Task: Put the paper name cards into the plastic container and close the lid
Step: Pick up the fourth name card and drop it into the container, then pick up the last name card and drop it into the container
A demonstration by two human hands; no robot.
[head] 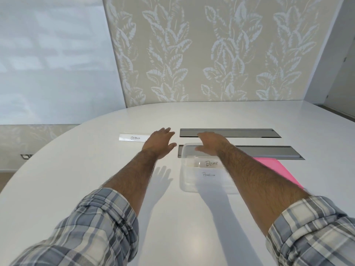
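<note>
Two bare forearms in rolled plaid sleeves reach across a white table (76, 169) at mid-frame. The left hand (160, 144) hovers flat, fingers spread, holding nothing, beside a name card (134, 136) marked "Ostrich". The right hand (210, 143), open and empty, hangs over the far rim of a clear plastic container (189, 181) holding two cards (210, 168). A pink lid (276, 167) lies right of it.

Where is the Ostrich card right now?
In the head view, the Ostrich card lies flat on the white table, outside the container, just beyond the left hand.
</note>
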